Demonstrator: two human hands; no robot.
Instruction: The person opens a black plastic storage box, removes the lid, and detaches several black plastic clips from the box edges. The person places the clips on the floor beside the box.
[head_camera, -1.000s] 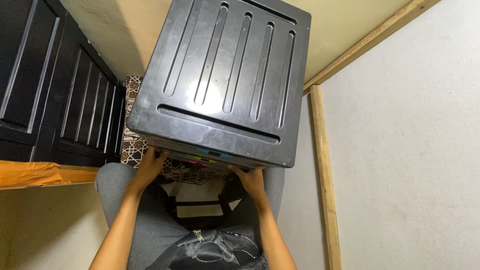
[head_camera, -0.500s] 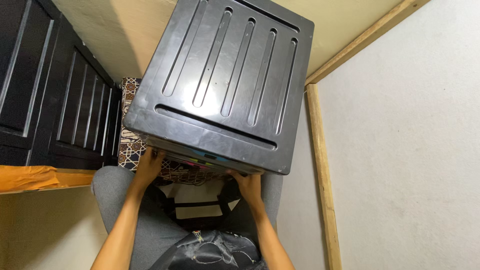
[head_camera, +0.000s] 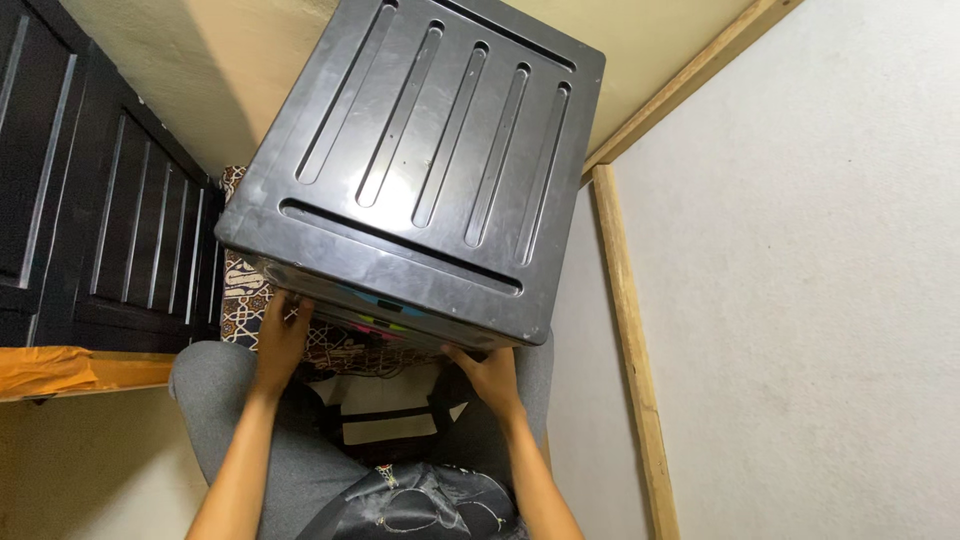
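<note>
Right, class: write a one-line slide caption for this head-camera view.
Both hands, left hand and right hand, reach under the front edge of a ribbed black plastic cabinet.

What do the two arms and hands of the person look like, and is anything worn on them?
Both forearms are bare, with no sleeves in view. The left hand and the right hand wear no gloves; no ring, watch or bracelet shows. Fingers are slim with short nails. Grey trousers cover the legs below.

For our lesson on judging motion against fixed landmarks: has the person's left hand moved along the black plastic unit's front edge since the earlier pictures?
No. The left hand stays by the black unit's left front corner; everything drifts left together, wooden post included, so the camera shifted.
</note>
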